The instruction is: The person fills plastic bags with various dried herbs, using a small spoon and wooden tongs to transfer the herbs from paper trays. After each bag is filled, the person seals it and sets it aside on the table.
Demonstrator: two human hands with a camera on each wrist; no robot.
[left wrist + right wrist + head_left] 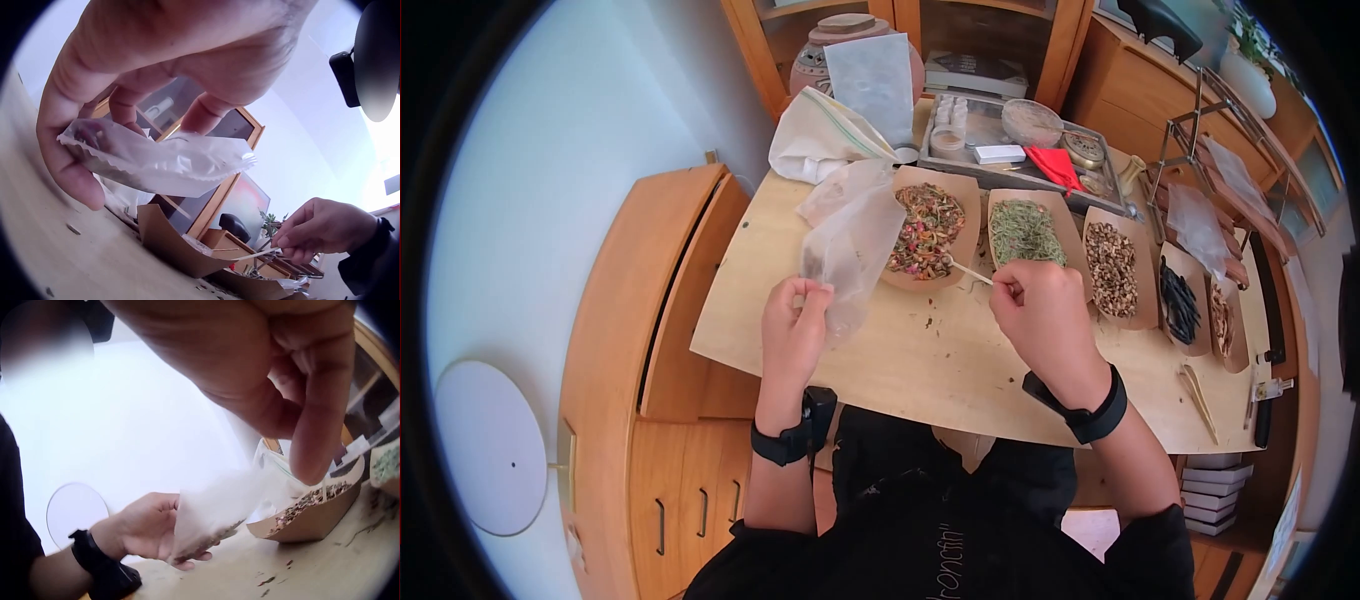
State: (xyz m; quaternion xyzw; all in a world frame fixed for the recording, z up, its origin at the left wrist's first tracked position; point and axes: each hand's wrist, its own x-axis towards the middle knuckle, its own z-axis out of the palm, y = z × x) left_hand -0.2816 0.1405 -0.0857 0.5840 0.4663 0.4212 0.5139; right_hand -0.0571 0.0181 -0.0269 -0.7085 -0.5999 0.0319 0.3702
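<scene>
My left hand [793, 325] grips a translucent sachet bag [852, 250] by its lower end, over the table's left part. In the right wrist view, dark bits show along the bottom of the bag [206, 525]. Between the thumb and fingers of my right hand [1045, 320] is a thin pale spoon [974, 272], pinched by its handle. The spoon's head lies at the near right edge of a mix of dried petals and buds [927, 228], which fills a brown paper tray [969, 203]. Curled fingers hide the handle's end.
Trays of green dried herb [1026, 232], brown chopped pieces [1111, 268] and dark strips [1178, 300] continue rightward. Tweezers [1198, 402] lie near the right front edge. Behind stand a grey tray [1090, 208] and a white bag [820, 140]. Crumbs dot the wooden table [870, 370].
</scene>
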